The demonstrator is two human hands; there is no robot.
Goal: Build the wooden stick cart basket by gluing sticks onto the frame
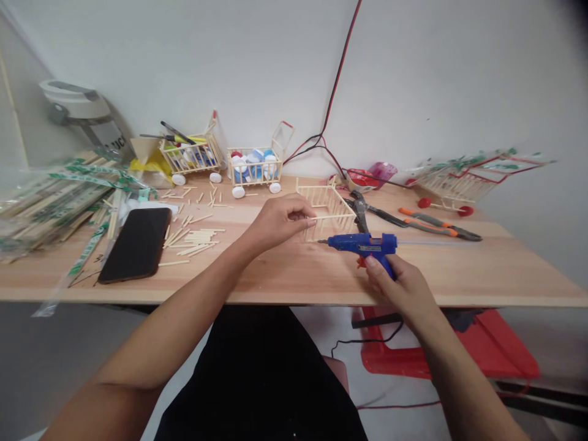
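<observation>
A small open basket frame of thin wooden sticks (337,216) stands on the wooden table in front of me. My left hand (283,218) is closed at its near left corner, thumb and fingertips pinching the top rail. In my right hand (399,278) is a blue hot glue gun (362,244), my fingers wrapped round its grip near the orange trigger. The nozzle points left, close to the frame's lower near side, just below my left fingertips. Whether the tip touches the wood I cannot tell.
Cut stick pieces (198,240) and a black phone (136,245) lie left, near bundled wrapped sticks (55,202). Two filled stick carts (255,168) stand at the wall. Right of the frame are pliers (361,211), orange-handled pliers (441,226) and a red-wheeled cart (452,184).
</observation>
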